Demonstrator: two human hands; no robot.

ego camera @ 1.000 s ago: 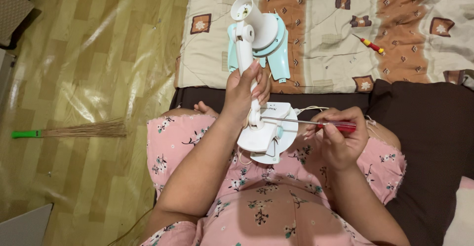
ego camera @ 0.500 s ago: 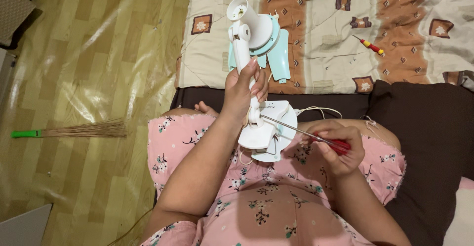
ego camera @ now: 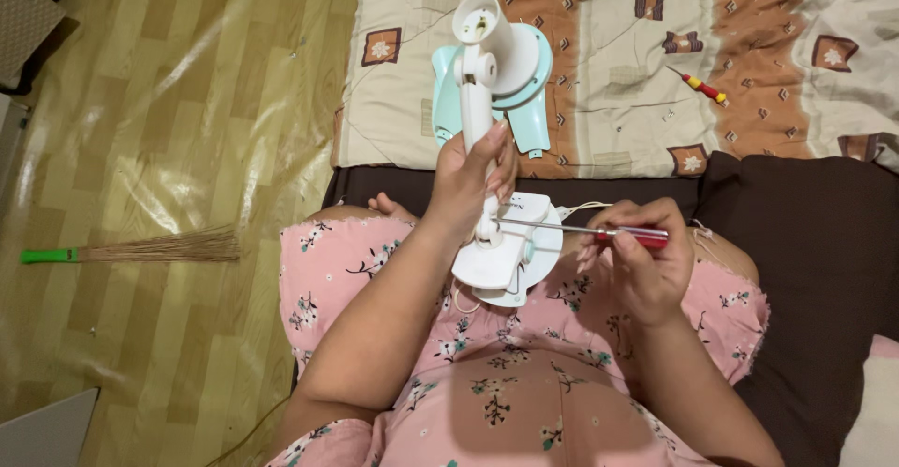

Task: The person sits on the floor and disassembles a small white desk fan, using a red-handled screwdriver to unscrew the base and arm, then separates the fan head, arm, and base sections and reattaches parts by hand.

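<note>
Left hand (ego camera: 473, 178) gripped a stripped fan stand (ego camera: 487, 130) mid-frame; right hand (ego camera: 641, 261) clamped a red-handled screwdriver (ego camera: 599, 233) at its base, blades already off.

The left hand (ego camera: 473, 181) grips the white fan stand (ego camera: 487, 130) by its neck, base on the lap. The right hand (ego camera: 646, 261) holds a red-handled screwdriver (ego camera: 581, 231), tip at the base. A broom (ego camera: 131, 247) lies on the floor.

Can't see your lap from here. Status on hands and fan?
Left hand grips fan stand. Right hand holds screwdriver, tip at the base. Nothing blocking.
</note>
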